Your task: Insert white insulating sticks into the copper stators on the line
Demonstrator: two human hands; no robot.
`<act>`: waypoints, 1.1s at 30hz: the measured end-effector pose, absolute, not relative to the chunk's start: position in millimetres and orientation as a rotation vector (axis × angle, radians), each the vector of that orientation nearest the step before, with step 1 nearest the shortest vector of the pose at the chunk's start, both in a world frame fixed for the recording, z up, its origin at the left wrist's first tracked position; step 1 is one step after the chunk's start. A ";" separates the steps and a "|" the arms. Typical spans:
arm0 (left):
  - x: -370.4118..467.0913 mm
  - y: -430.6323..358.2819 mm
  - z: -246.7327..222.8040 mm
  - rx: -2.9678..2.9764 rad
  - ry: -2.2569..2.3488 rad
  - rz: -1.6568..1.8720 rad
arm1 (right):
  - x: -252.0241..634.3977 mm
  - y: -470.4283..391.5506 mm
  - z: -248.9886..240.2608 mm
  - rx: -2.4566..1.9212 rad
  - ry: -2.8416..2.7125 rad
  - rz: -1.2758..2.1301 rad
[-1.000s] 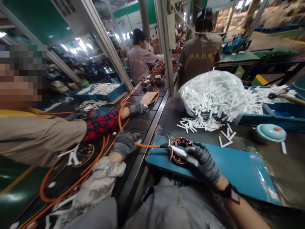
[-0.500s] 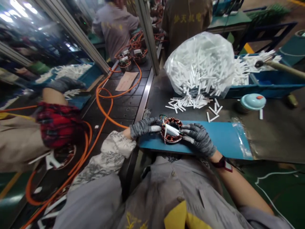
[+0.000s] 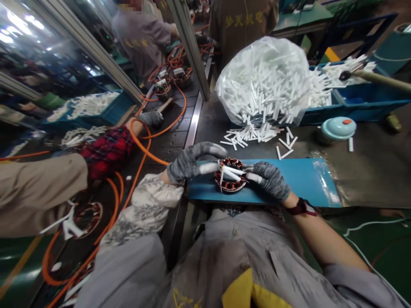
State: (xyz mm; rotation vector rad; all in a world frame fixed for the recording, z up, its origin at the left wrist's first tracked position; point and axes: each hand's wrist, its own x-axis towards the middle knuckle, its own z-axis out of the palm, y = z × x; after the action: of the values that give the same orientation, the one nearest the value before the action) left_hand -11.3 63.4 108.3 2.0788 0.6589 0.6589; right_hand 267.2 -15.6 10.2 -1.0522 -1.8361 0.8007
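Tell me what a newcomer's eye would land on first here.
Probably the big clear bag bulging with white sticks, beyond the blue board. Next, likely the copper-wound ring on that board, between the gloved left hand and right hand. The bright orange cable looping over the dark surface on the left also stands out.

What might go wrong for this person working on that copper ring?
The orange cable leads to the left hand, so a snag might tug the copper-wound ring. The fingers of both gloved hands are close to the ring's windings, which could perhaps get scuffed. Loose white tubes lie beyond the blue board; one might roll.
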 end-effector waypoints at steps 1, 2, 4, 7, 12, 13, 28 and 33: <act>2.9 68.0 112.0 2.124 0.581 0.568 | 267.7 -15.4 10.9 -1.047 -1.865 0.765; 18.2 72.3 114.1 2.187 0.555 0.463 | 268.6 -15.3 11.4 -1.050 -1.897 0.727; 46.7 79.6 114.9 2.356 0.631 0.060 | 271.1 -16.1 11.9 -1.073 -1.967 0.651; 68.0 86.1 113.3 2.439 0.790 -0.600 | 275.9 -19.9 10.0 -1.086 -2.005 0.627; 48.8 84.5 112.4 2.322 0.796 -0.486 | 281.3 -20.9 -3.7 -0.977 -1.928 0.890; 43.2 82.3 111.1 2.302 0.831 -0.401 | 281.4 -18.7 -6.1 -0.965 -1.909 0.951; 32.1 34.1 97.6 2.521 1.180 0.057 | 247.4 9.0 18.5 -0.981 -1.810 1.443; 21.4 36.3 93.9 2.314 1.124 -0.032 | 239.4 -0.4 16.2 -1.134 -1.941 1.050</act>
State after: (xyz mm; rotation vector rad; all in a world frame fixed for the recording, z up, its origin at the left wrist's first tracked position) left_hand 21.4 36.3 93.9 2.3141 1.1238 -0.0319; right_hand 239.4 -0.4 16.2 -1.1345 -1.9408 1.0497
